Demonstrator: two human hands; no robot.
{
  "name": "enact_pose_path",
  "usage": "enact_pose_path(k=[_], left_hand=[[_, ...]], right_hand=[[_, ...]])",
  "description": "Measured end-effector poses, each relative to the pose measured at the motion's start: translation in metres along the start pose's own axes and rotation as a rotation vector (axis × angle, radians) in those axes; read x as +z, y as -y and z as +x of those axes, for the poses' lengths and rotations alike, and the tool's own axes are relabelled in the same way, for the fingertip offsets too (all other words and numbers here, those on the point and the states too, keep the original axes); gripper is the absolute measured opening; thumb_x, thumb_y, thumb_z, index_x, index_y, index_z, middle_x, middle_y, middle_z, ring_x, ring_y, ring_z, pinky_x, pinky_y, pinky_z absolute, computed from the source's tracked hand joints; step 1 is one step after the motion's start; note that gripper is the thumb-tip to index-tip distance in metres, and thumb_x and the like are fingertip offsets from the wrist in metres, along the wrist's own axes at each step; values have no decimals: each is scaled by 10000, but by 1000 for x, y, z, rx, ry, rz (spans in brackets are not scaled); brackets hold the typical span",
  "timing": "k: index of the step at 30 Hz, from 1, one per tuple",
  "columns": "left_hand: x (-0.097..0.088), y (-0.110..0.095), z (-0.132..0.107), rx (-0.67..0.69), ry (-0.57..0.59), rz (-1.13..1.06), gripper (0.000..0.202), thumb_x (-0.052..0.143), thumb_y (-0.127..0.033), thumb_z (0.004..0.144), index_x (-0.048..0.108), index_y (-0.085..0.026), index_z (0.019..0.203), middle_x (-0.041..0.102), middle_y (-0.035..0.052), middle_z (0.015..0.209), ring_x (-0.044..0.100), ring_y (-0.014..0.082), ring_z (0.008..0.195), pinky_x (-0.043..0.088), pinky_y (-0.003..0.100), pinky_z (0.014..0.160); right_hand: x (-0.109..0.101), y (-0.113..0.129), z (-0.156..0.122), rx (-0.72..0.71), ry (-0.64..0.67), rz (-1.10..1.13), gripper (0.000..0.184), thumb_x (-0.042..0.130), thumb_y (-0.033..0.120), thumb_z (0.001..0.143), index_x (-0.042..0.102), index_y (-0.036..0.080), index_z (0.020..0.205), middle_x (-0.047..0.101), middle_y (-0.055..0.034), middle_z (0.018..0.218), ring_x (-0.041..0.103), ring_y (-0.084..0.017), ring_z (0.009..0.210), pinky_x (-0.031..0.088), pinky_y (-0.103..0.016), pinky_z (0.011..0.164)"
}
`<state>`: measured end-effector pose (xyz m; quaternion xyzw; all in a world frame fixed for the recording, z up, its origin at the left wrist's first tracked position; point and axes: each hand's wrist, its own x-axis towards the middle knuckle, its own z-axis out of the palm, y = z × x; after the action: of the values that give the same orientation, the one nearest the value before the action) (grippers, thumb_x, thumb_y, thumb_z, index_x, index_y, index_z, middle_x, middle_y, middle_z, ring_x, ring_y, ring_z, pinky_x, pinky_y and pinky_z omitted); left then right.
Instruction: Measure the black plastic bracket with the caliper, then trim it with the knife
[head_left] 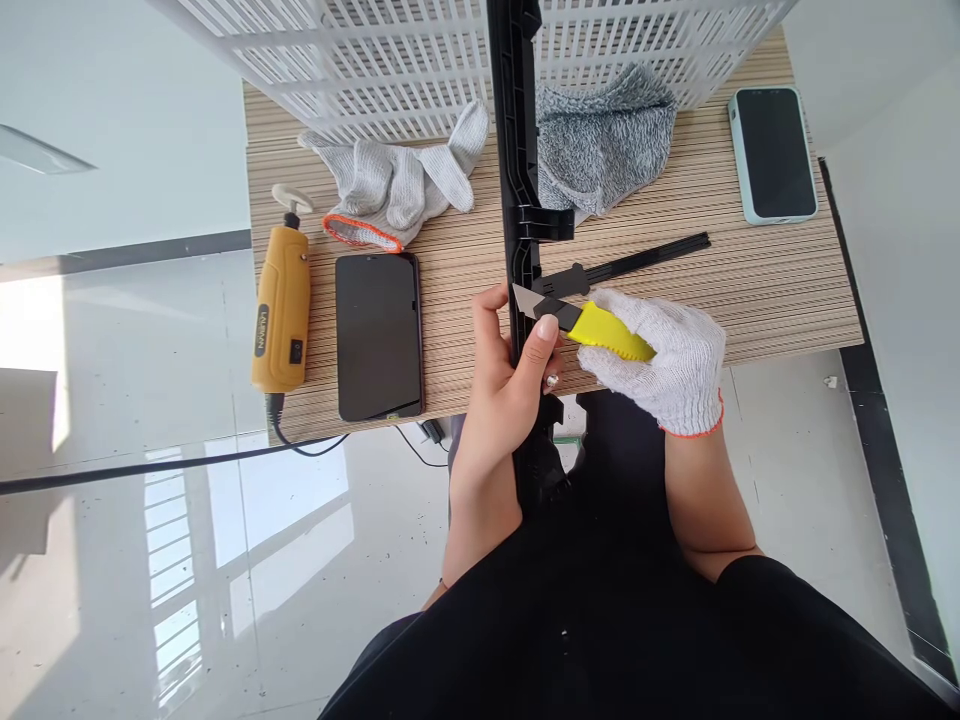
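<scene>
My bare left hand is wrapped round a long black plastic trim part, which runs from my lap up across the table to the basket. In a white knit glove with an orange hem, my right hand grips a utility knife by its yellow handle. The knife's blade lies over the black part, and my left thumb is against the blade's dark holder. Beyond the knife, a thin black strip with a wider end lies on the table beside the part.
A white slatted basket stands at the table's back. On the left are a yellow rotary tool with a cord, a black phone and a knit glove. A grey cloth and a light-cased phone lie on the right.
</scene>
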<state>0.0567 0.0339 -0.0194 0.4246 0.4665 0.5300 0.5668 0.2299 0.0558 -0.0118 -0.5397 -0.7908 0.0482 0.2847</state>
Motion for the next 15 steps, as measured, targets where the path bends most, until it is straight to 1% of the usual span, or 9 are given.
enact_pose_path(k=[6, 10, 15], left_hand=[[0, 0, 0, 1, 12, -1, 458, 567, -624, 901, 386, -305, 1176, 474, -41, 776, 452, 46, 535, 378, 187, 500], [0, -1, 0, -3, 9, 2, 464, 562, -630, 900, 385, -307, 1182, 474, -40, 778, 455, 47, 541, 375, 188, 504], [0, -2, -1, -6, -10, 24, 485, 565, -637, 894, 387, -308, 1203, 483, -32, 807, 464, 48, 554, 375, 188, 504]], right_hand=[[-3, 3, 1, 55, 64, 9, 450, 637, 544, 861, 719, 311, 1237, 754, -54, 915, 695, -263, 814, 513, -395, 728], [-3, 3, 2, 54, 66, 9, 456, 648, 547, 855, 722, 299, 1232, 752, -61, 922, 696, -267, 823, 509, -394, 727], [-3, 3, 1, 45, 53, 8, 438, 655, 544, 853, 728, 303, 1211, 759, -49, 922, 696, -253, 799, 516, -385, 733]])
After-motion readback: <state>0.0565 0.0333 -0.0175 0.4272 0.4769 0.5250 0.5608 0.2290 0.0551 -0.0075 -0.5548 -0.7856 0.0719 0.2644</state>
